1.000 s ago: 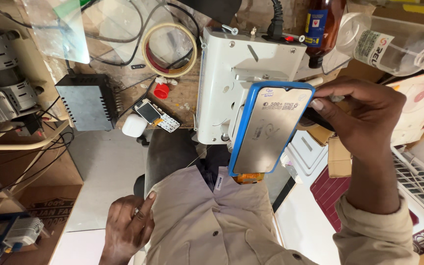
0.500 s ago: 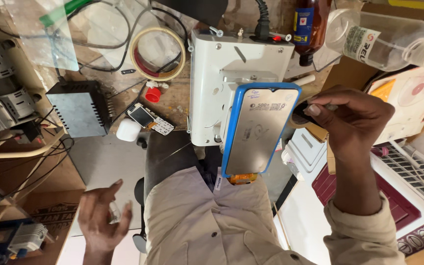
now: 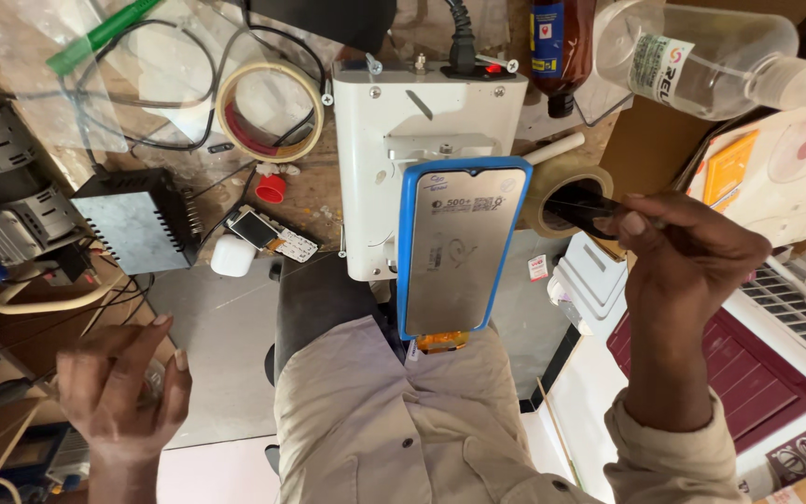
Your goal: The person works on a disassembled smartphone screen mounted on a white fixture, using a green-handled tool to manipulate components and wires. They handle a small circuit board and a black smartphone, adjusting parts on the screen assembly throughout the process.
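A phone screen panel in a blue frame (image 3: pixel 459 247) lies face down on a white box-shaped machine (image 3: pixel 394 121), its lower end overhanging my lap. My right hand (image 3: pixel 687 257) is just right of the panel, fingers closed on a thin dark flat tool (image 3: pixel 582 207) whose tip points toward a roll of tan tape (image 3: pixel 552 182). My left hand (image 3: pixel 123 392) hovers low at the left over the grey bench sheet (image 3: pixel 226 327), fingers spread, with nothing clearly in it.
A small circuit board with a screen (image 3: pixel 272 235), a white earbud case (image 3: pixel 232 256) and a red cap (image 3: pixel 271 189) lie left of the machine. A grey finned metal box (image 3: pixel 137 219), a tape ring (image 3: pixel 268 110), cables, a brown bottle (image 3: pixel 560 51) and a clear bottle (image 3: pixel 701 61) crowd the back.
My left hand has left my lap, moved out to the left and opened its fingers. My right hand has drawn away from the panel's edge toward the tape roll.
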